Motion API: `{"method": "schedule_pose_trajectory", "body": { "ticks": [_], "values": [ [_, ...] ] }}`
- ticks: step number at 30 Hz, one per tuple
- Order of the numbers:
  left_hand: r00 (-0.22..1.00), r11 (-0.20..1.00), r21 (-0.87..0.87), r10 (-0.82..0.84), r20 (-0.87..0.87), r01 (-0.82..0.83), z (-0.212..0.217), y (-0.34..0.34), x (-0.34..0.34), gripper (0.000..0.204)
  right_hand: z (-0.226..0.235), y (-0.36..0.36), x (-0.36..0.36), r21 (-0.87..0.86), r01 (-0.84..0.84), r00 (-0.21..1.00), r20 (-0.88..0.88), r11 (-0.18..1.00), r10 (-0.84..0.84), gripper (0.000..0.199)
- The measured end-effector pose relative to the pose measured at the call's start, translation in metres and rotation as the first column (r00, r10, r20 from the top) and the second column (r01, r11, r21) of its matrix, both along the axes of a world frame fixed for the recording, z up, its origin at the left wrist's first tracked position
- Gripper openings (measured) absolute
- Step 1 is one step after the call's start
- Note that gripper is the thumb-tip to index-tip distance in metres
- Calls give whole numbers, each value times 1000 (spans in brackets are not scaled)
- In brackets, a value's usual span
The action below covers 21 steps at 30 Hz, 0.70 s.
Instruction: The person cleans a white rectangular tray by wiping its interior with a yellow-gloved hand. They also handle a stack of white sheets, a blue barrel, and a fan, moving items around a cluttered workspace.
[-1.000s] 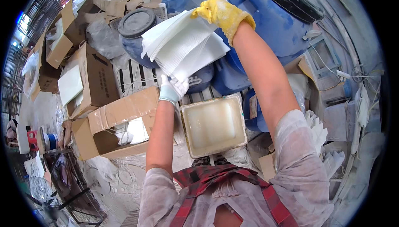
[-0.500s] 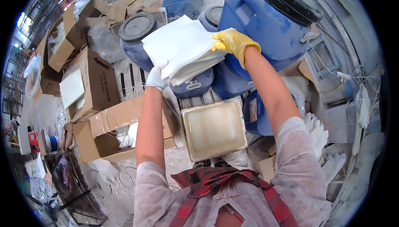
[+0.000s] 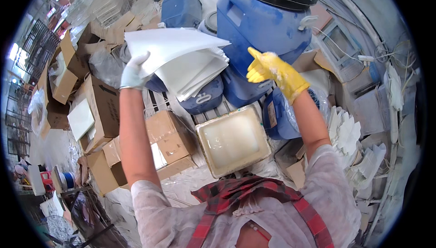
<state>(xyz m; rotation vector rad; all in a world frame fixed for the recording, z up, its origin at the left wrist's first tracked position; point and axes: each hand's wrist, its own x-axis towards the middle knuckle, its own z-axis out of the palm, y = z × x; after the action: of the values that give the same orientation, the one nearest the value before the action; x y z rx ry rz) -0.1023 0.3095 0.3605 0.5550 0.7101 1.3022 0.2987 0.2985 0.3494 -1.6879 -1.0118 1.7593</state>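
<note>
My left hand, in a white glove, is raised and grips a stack of white square sheets by its left corner. The sheets fan out to the right, above a small blue canister. My right hand, in a yellow glove dusted white, is off the sheets with its fingers spread, in front of a large blue drum. Below both arms sits a square tub of milky white liquid.
Open cardboard boxes crowd the left side, one holding white sheets. More blue drums stand behind. Stacks of white moulded pieces lie at the right near a dusty window frame and cables. A red and blue item sits low left.
My right hand has let go of the sheet stack and moved right. The left hand now holds the stack alone, lifted further to the left.
</note>
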Motion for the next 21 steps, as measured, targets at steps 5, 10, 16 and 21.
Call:
{"method": "schedule_pose_trajectory", "body": {
  "ticks": [5,10,16,21],
  "values": [
    [964,968,222,-58,-259,118,63,-73,11,52,-60,-12,-36,-282,-180,331,-920,943,-212,73],
    [779,986,143,20,-626,90,71,-149,7,53,-34,-34,-91,60,8,50,-997,998,60,61],
    [718,981,192,114,-687,27,36,-204,45,52,-19,-74,-64,300,59,545,-809,952,221,40],
    [610,959,245,110,-785,143,37,-234,58,75,11,-122,-40,351,229,686,-720,908,105,31]
  ]
}}
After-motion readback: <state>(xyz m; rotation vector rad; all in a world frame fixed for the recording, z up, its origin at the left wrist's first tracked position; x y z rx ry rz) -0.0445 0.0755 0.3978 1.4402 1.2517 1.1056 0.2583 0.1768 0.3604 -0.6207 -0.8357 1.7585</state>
